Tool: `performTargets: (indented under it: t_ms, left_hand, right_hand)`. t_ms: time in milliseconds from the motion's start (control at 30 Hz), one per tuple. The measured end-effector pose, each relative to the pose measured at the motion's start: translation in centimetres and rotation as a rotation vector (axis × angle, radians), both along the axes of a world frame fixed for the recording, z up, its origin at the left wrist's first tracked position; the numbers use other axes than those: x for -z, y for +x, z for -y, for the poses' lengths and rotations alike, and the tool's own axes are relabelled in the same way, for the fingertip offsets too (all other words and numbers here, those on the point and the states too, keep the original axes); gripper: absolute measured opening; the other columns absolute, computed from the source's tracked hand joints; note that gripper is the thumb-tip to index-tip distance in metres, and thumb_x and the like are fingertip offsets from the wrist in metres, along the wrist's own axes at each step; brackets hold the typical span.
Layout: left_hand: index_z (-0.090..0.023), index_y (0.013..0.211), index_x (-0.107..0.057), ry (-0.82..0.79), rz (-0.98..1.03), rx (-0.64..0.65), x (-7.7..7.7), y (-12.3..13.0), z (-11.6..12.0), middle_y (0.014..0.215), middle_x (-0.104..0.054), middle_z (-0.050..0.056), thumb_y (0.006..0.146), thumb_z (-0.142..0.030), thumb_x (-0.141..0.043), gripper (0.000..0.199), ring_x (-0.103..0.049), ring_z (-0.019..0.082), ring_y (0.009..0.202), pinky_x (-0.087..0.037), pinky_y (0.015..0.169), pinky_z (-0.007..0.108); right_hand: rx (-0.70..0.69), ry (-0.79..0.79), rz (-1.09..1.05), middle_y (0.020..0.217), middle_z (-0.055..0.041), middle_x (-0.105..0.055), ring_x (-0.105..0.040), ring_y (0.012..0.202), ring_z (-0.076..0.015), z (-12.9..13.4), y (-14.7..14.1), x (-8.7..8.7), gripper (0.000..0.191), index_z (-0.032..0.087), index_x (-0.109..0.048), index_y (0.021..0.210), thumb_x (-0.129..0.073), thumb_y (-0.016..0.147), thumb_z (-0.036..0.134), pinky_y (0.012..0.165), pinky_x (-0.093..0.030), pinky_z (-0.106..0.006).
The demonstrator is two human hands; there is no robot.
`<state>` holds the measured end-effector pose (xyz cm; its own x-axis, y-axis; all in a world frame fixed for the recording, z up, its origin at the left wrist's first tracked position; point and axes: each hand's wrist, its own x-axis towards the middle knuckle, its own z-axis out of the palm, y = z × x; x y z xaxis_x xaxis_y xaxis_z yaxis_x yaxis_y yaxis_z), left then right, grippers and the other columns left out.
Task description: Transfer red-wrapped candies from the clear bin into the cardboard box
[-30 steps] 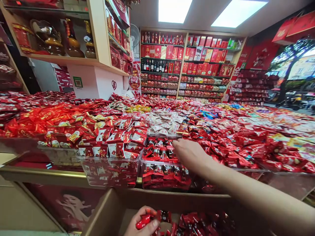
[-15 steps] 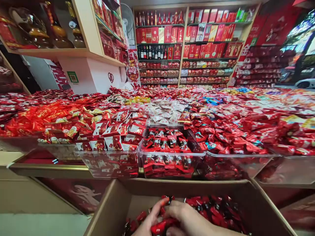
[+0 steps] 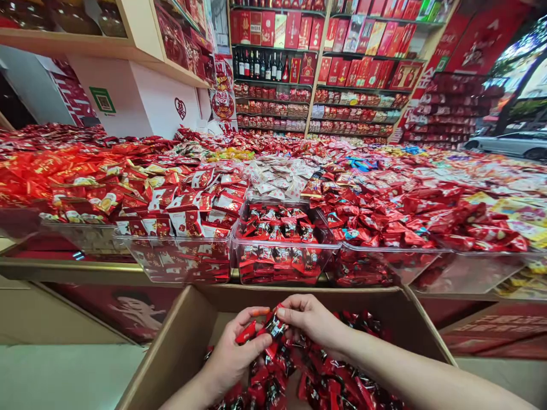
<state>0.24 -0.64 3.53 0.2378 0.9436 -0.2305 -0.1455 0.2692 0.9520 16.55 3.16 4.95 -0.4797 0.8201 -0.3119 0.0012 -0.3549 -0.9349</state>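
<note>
One red-black packet (image 3: 276, 326) over cardboard box (image 3: 179, 337), pinched by right hand (image 3: 311, 319) and left hand (image 3: 235, 348), latter also holding red packet (image 3: 246, 333). Risk: crowded left grip could drop either onto loose packets (image 3: 273, 392) inside.

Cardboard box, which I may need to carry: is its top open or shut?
Open: the cardboard box shows its inside walls, and red-and-black packets lie visible within, beneath the left hand and right hand.
</note>
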Motion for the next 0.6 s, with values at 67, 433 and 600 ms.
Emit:
performTargets:
  t_ms: [67, 433, 600]
  left_hand:
    - [-0.019, 0.097, -0.048, 0.004, -0.019, -0.024, -0.33, 0.04, 0.00, 0.057, -0.055, -0.006, 0.066, -0.025, -0.061, 0.034, -0.045, 0.006, 0.046, -0.039, 0.043, 0.017]
    - [-0.019, 0.093, -0.045, -0.003, 0.026, -0.132, -0.19, -0.14, -0.01, 0.057, -0.054, -0.006, 0.065, -0.025, -0.061, 0.033, -0.050, 0.009, 0.051, -0.042, 0.048, 0.022]
    - [-0.021, 0.092, -0.044, 0.038, -0.009, -0.112, -0.21, -0.37, 0.07, 0.060, -0.056, -0.006, 0.065, -0.023, -0.061, 0.031, -0.054, 0.011, 0.055, -0.041, 0.050, 0.022]
  right_hand:
    - [0.019, 0.001, -0.019, 0.054, 0.0028, -0.050, -0.045, 0.046, -0.0060, 0.10, 0.00, 0.02, 0.030, 0.012, -0.053, 0.068, -0.058, 0.066, 0.041, 0.045, -0.033, -0.019]
    - [-0.015, 0.144, -0.050, 0.062, 0.0036, -0.051, -0.047, 0.052, -0.0065, 0.12, -0.39, 0.33, 0.025, 0.014, -0.048, 0.075, -0.062, 0.062, 0.029, 0.049, -0.038, -0.019]
    - [-0.020, 0.285, 0.070, 0.066, 0.0028, -0.052, -0.047, 0.058, -0.0080, 0.30, -0.15, -0.15, 0.018, 0.015, -0.047, 0.075, -0.058, 0.062, 0.017, 0.054, -0.037, -0.020]
